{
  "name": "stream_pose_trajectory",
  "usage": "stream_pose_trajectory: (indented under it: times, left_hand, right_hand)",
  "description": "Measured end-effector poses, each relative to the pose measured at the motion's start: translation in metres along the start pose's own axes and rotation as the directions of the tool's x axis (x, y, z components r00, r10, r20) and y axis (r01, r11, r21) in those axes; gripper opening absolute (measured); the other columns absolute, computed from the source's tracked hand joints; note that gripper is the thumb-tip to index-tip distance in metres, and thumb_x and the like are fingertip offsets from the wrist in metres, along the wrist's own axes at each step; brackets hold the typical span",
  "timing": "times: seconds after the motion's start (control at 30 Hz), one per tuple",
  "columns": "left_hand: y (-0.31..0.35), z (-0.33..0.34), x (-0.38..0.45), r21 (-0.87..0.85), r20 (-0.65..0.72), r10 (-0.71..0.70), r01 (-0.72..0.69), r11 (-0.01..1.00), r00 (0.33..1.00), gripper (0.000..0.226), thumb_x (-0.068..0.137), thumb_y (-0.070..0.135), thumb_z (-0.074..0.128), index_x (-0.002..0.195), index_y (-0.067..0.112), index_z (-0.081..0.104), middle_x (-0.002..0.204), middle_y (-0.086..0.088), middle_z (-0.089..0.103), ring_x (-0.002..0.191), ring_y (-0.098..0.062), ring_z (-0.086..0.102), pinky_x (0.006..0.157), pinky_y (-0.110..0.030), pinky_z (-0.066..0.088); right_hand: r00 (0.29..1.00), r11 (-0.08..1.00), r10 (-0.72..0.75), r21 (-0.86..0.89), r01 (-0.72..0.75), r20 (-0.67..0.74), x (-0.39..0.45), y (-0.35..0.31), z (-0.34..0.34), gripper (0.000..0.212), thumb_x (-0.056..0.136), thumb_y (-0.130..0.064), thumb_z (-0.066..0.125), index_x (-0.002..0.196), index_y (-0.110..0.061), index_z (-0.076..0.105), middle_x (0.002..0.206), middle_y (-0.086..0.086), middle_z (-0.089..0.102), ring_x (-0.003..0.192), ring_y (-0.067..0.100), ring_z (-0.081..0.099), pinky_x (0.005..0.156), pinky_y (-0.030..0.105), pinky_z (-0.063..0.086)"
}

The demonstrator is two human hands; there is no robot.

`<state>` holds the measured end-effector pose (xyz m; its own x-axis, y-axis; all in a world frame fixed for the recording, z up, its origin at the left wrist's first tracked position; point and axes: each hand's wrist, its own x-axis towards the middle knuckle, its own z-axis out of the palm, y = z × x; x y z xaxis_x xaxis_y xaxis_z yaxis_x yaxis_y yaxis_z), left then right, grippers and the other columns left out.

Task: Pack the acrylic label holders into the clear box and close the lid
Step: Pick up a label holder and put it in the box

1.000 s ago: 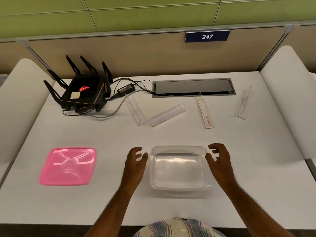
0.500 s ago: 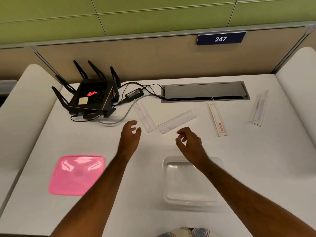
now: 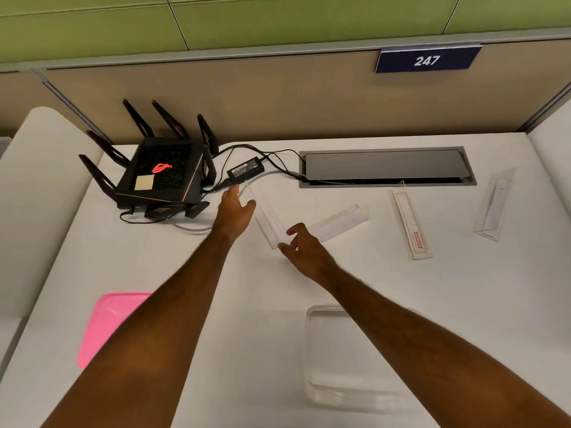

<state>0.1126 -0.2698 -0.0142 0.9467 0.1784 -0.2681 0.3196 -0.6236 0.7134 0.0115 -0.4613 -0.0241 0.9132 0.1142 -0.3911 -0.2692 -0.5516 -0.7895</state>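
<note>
A pink lid (image 3: 105, 329) is seen at the lower left of the frame, a black router (image 3: 160, 174) marked in red at the upper left, a navy sign (image 3: 428, 59) numbered in white at the upper right, and red print on one clear label holder (image 3: 411, 222).
</note>
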Motion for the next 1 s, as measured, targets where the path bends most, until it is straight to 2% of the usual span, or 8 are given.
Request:
stream_pose_trajectory:
  times: [0.2, 0.37, 0.47, 0.6, 0.7, 0.77, 0.87, 1.0]
  left_hand:
    - [0.008, 0.009, 0.033, 0.067, 0.057, -0.046, 0.042, 0.997, 0.997, 0.076, 0.097, 0.025, 0.061, 0.159, 0.020, 0.019, 0.166, -0.009, 0.022, 0.148, -0.032, 0.031, 0.117, -0.050, 0.035]
    - [0.008, 0.013, 0.050, 0.097, 0.071, -0.047, 0.040, 0.995, 0.996, 0.070, 0.101, 0.020, 0.054, 0.160, 0.019, 0.016, 0.166, -0.009, 0.021, 0.151, -0.031, 0.023, 0.119, -0.050, 0.030]
    - [0.004, 0.018, 0.057, 0.112, 0.075, -0.050, 0.041, 0.993, 0.996, 0.064, 0.104, 0.017, 0.049, 0.160, 0.018, 0.018, 0.166, -0.009, 0.022, 0.152, -0.031, 0.021, 0.119, -0.050, 0.029]
    - [-0.004, 0.023, 0.060, 0.055, 0.075, -0.047, 0.043, 0.998, 0.996, 0.060, 0.104, 0.017, 0.048, 0.158, 0.021, 0.023, 0.163, -0.010, 0.028, 0.150, -0.031, 0.025, 0.119, -0.051, 0.031]
    - [-0.006, 0.023, 0.061, 0.027, 0.067, -0.044, 0.043, 0.999, 0.997, 0.059, 0.103, 0.017, 0.049, 0.157, 0.022, 0.026, 0.160, -0.011, 0.033, 0.148, -0.032, 0.030, 0.116, -0.052, 0.035]
    - [-0.004, 0.022, 0.060, 0.008, 0.071, -0.051, 0.050, 0.999, 0.996, 0.059, 0.102, 0.017, 0.051, 0.155, 0.024, 0.027, 0.158, -0.012, 0.035, 0.146, -0.033, 0.033, 0.114, -0.052, 0.038]
    - [-0.002, 0.019, 0.058, -0.017, 0.059, -0.054, 0.055, 0.998, 0.997, 0.058, 0.101, 0.018, 0.053, 0.154, 0.027, 0.029, 0.156, -0.013, 0.035, 0.139, -0.033, 0.042, 0.106, -0.047, 0.046]
    - [0.005, 0.015, 0.048, -0.017, 0.027, -0.043, 0.043, 0.999, 0.999, 0.057, 0.100, 0.019, 0.056, 0.152, 0.026, 0.033, 0.153, -0.015, 0.034, 0.131, -0.032, 0.048, 0.100, -0.042, 0.051]
  right_hand:
    - [0.992, 0.988, 0.118, -0.102, -0.113, 0.041, 0.033, -0.006, 0.019, 0.052, 0.096, -0.055, 0.054, 0.132, -0.022, 0.036, 0.119, 0.011, 0.067, 0.103, 0.033, 0.067, 0.080, 0.037, 0.049]
    - [0.990, 0.982, 0.118, -0.157, -0.105, 0.074, 0.044, -0.001, 0.027, 0.050, 0.097, -0.054, 0.052, 0.130, -0.020, 0.036, 0.120, 0.013, 0.067, 0.102, 0.034, 0.068, 0.080, 0.038, 0.050]
    - [0.987, 0.981, 0.118, -0.164, -0.100, 0.107, 0.049, 0.003, 0.029, 0.042, 0.100, -0.048, 0.050, 0.129, -0.021, 0.036, 0.114, 0.012, 0.070, 0.092, 0.028, 0.068, 0.079, 0.041, 0.057]
    - [0.974, 0.992, 0.130, -0.021, -0.128, 0.183, 0.047, 0.004, 0.030, 0.027, 0.104, -0.035, 0.048, 0.126, -0.023, 0.035, 0.093, 0.009, 0.072, 0.062, 0.019, 0.067, 0.056, 0.033, 0.059]
    - [0.974, 0.992, 0.103, 0.054, -0.116, 0.203, 0.044, -0.001, 0.029, 0.019, 0.106, -0.028, 0.044, 0.123, -0.021, 0.038, 0.094, 0.008, 0.070, 0.062, 0.019, 0.067, 0.050, 0.029, 0.056]
    - [0.961, 0.967, 0.170, 0.151, -0.205, 0.217, 0.042, -0.007, 0.027, 0.016, 0.109, -0.034, 0.036, 0.112, -0.023, 0.046, 0.096, 0.005, 0.070, 0.064, 0.017, 0.066, 0.051, 0.025, 0.051]
    - [0.943, 0.917, 0.240, 0.263, -0.299, 0.232, 0.036, -0.014, 0.025, 0.031, 0.111, -0.039, 0.026, 0.091, -0.032, 0.048, 0.091, -0.001, 0.068, 0.063, 0.012, 0.064, 0.051, 0.022, 0.048]
    - [0.953, 0.917, 0.197, 0.299, -0.262, 0.230, 0.026, -0.020, 0.020, 0.032, 0.112, -0.037, 0.026, 0.090, -0.032, 0.049, 0.089, -0.002, 0.068, 0.060, 0.009, 0.064, 0.048, 0.017, 0.049]
